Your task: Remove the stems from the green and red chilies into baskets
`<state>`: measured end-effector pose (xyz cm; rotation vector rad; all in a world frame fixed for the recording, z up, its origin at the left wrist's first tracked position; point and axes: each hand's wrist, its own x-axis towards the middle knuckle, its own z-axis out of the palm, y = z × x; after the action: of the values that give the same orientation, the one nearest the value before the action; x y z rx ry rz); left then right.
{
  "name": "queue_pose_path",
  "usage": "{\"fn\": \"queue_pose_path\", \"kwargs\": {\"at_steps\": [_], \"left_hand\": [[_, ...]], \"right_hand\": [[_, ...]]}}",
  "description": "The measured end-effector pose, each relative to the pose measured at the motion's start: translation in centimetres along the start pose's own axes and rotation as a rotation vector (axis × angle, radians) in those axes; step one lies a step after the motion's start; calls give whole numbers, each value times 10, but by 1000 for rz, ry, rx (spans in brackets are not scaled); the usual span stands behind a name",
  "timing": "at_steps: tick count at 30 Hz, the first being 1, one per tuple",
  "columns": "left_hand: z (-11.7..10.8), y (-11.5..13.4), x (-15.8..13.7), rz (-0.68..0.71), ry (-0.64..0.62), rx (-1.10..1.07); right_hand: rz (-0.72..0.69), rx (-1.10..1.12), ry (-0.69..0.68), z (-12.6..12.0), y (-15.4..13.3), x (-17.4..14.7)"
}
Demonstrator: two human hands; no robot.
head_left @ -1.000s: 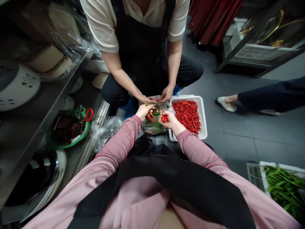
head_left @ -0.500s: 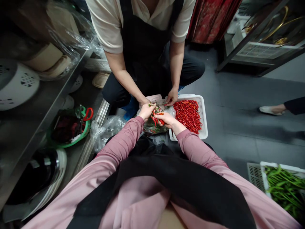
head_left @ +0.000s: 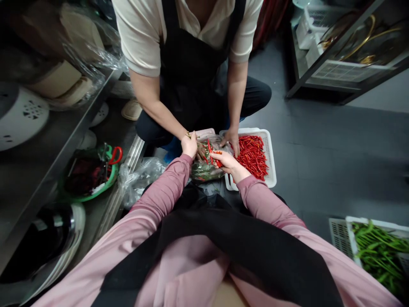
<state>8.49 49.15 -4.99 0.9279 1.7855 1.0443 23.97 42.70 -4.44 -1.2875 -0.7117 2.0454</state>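
My right hand is closed around several red chilies, their tips sticking out over the plastic bag. To the left, my left hand is shut, and thin green chili stems show at its top. Below and between the hands sits the clear plastic bag with stemmed chilies inside. A white basket full of loose red chilies stands just right of my right hand. Across from me, a co-worker has one hand at the bag, partly hidden, and the other hand at the basket's near-left side.
A metal shelf at left holds a green basket with red-handled scissors, and white containers. Crumpled plastic lies beside my left arm. A basket of green peppers stands at lower right, a metal rack at upper right.
My left hand has pulled away leftward from my right hand. The co-worker's hand on the right has moved down toward the chili basket. A passing person's foot has left the view.
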Motion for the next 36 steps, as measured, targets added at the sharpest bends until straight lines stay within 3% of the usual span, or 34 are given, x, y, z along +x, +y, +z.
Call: {"fn": "queue_pose_path", "kwargs": {"at_steps": [3, 5, 9, 13, 17, 27, 32, 36], "left_hand": [[-2, -2, 6, 112, 69, 170], [-4, -3, 8, 128, 37, 273], [-11, -6, 9, 144, -224, 476], [-18, -6, 6, 184, -459, 568], [-18, -3, -5, 96, -594, 473], [-6, 5, -43, -212, -702, -48], [5, 0, -53, -261, -626, -154], [6, -4, -48, -186, -539, -123]], "right_hand": [[18, 15, 26, 0, -1, -1], [23, 25, 70, 0, -3, -1], [-27, 52, 147, -3, -4, 1], [-62, 41, 107, -7, -3, 2], [-63, 24, 98, -7, 0, 2], [-94, -72, 101, -9, 1, 2], [-143, -190, 173, -3, 1, 0], [-191, -163, 287, -1, -5, -2]]}}
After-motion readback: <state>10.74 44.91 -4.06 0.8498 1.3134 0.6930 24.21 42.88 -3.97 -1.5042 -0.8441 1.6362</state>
